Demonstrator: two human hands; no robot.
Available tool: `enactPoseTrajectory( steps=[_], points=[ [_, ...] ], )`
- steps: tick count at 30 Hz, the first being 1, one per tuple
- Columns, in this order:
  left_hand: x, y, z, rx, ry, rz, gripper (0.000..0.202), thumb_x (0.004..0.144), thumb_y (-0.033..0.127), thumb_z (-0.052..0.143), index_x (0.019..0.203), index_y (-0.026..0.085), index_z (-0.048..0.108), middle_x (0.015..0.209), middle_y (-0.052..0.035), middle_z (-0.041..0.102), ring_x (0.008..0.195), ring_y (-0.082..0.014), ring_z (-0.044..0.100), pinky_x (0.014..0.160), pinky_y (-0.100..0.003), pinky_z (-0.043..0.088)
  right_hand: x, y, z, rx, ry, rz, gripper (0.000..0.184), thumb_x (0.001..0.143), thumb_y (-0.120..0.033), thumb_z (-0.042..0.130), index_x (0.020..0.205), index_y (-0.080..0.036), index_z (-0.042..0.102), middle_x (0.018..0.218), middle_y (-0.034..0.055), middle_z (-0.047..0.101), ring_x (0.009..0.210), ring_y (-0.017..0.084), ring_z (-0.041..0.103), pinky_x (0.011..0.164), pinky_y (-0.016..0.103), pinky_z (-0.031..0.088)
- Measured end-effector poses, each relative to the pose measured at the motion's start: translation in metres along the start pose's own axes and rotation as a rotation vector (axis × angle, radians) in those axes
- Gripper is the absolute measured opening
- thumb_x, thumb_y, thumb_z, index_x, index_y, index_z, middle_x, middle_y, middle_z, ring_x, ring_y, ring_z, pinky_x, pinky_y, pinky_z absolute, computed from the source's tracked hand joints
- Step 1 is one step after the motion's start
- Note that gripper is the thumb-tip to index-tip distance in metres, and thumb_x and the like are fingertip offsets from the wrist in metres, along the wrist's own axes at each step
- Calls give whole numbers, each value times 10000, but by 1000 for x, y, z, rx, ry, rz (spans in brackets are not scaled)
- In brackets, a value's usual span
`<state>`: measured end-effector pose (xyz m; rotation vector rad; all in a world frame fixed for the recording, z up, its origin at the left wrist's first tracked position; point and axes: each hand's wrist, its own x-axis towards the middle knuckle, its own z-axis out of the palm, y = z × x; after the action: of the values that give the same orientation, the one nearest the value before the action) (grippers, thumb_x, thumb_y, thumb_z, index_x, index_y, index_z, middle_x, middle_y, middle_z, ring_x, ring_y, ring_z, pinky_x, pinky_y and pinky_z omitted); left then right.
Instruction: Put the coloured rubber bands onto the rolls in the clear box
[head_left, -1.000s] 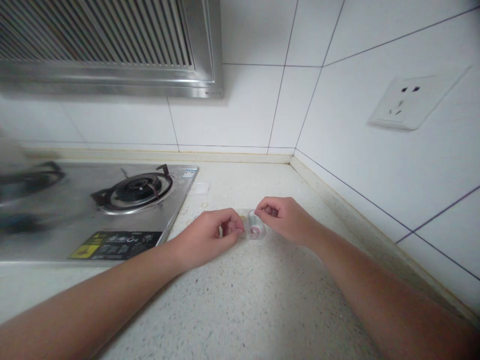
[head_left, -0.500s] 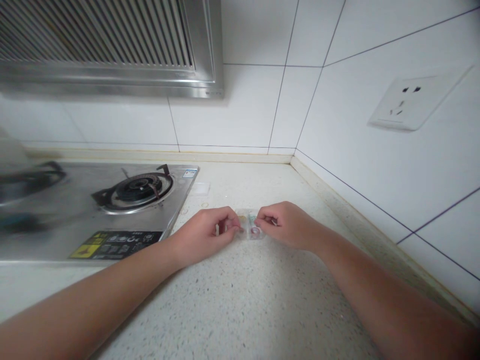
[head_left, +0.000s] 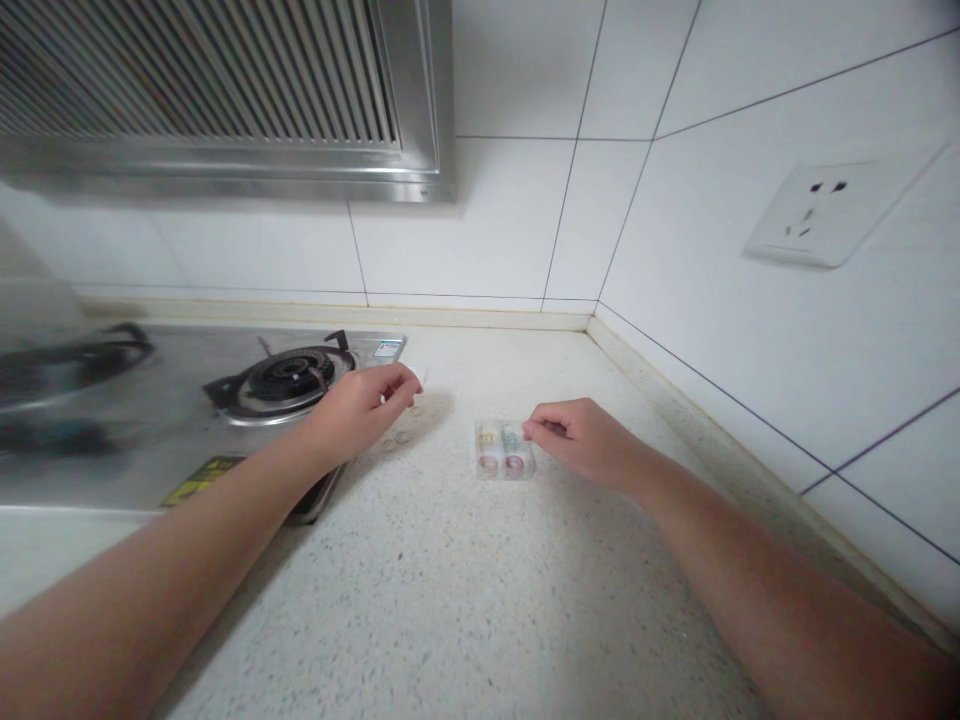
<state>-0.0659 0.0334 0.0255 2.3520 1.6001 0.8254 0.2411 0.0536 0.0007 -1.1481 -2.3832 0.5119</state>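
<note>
A small clear plastic compartment box (head_left: pixel 504 474) lies flat on the speckled countertop. Yellowish, greenish and reddish ring-like items show in its compartments. At its upper right edge, my right hand (head_left: pixel 577 438) has its thumb and fingers closed on the box. My left hand (head_left: pixel 367 405) hovers to the left, near the stove edge, fingertips pinched together; whether something is between them is too small to see. Just by those fingertips lies a small pale ring (head_left: pixel 416 408). Below the hand are two more small rings, a greyish one (head_left: pixel 403 437) and a yellowish one (head_left: pixel 388 444).
A steel gas stove (head_left: pixel 180 440) with a black burner (head_left: pixel 291 375) borders the left side, partly behind my left forearm. Overhead is a range hood (head_left: pixel 405 180). White tiled walls meet behind the counter (head_left: pixel 480 600), with a socket (head_left: pixel 814 215) on the right wall.
My left hand has left the box and moved left and farther back to the small rings, uncovering the box's left side. My right hand stays at the box's right edge.
</note>
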Motion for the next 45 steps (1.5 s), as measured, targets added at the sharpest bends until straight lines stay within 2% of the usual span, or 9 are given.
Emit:
enactPoseTrajectory(
  steps=[4,10,17,23,37,45],
  points=[
    [4,-10,-12,314,-65,87,299,951,398,426,922,194,643,827,-24,660,701,-156,565,635,-270,369,0,3,0,10,-8,15,337,929,-392,481,741,-167,648,596,-20,516,563,104,459,539,258,276],
    [9,-33,-19,481,-105,52,323,945,382,404,977,196,667,936,-47,693,767,-176,601,653,-271,376,0,5,-2,20,-5,40,319,922,-379,486,745,-167,644,602,-23,516,556,102,435,529,256,272],
    [10,-48,-19,527,-209,41,277,912,352,463,1000,226,693,1049,-40,699,910,-214,627,730,-286,412,0,5,-2,34,-14,32,319,919,-386,489,741,-171,643,607,-20,528,563,105,437,534,251,283],
    [11,-57,-23,540,-286,68,260,909,365,489,988,252,709,1037,-42,699,939,-235,626,758,-305,415,0,6,-2,36,-21,33,311,913,-381,489,754,-170,654,611,-16,538,560,107,442,536,254,287],
    [11,-55,-25,563,-339,72,244,889,349,510,961,258,724,978,-53,706,919,-250,633,709,-320,405,0,5,-2,38,-22,33,314,908,-384,485,748,-173,654,607,-14,536,552,108,431,529,256,276],
    [11,-56,-26,556,-366,66,223,869,328,529,932,263,733,972,-46,709,911,-244,629,728,-319,413,1,5,-2,22,-24,34,300,913,-372,489,763,-179,665,612,-18,536,556,105,432,534,260,278]
  ],
)
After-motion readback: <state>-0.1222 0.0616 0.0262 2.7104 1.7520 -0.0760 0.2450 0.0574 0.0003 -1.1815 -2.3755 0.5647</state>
